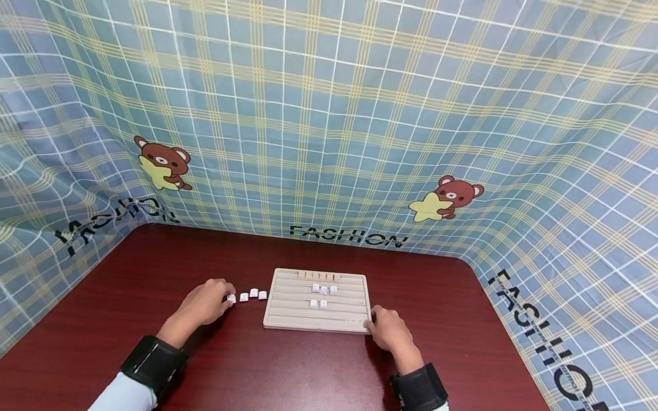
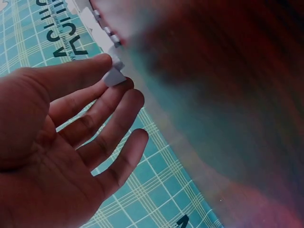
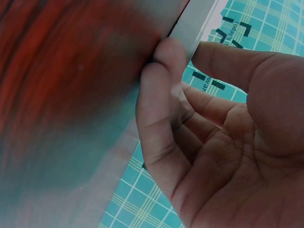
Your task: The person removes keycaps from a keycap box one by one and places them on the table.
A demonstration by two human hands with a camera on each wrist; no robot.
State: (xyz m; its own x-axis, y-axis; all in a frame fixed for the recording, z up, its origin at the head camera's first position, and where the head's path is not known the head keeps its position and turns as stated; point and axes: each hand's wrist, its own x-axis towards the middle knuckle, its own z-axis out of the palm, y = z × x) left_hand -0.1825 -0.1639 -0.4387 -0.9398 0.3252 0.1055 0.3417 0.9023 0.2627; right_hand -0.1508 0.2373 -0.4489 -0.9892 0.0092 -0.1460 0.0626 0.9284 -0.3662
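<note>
My left hand point(image 1: 207, 302) is left of the tray and pinches a white keycap point(image 2: 114, 77) between thumb and forefinger; its other fingers are loosely spread in the left wrist view. Beside that keycap, a few more white keycaps point(image 1: 244, 297) lie on the table in a loose line toward the tray. The cream ridged tray point(image 1: 293, 319) lies flat, bearing a row of pale pinkish keycaps point(image 1: 319, 277) near its far edge and several white keycaps point(image 1: 324, 290) in two rows at its middle. My right hand point(image 1: 392, 330) grips the tray's near right corner, thumb and curled fingers on either side of its rim.
The dark red wooden table point(image 1: 308, 365) carries everything. A blue plaid curtain point(image 1: 329, 171) printed with bears and lettering surrounds its back and sides. Black bands point(image 1: 154, 361) circle both wrists.
</note>
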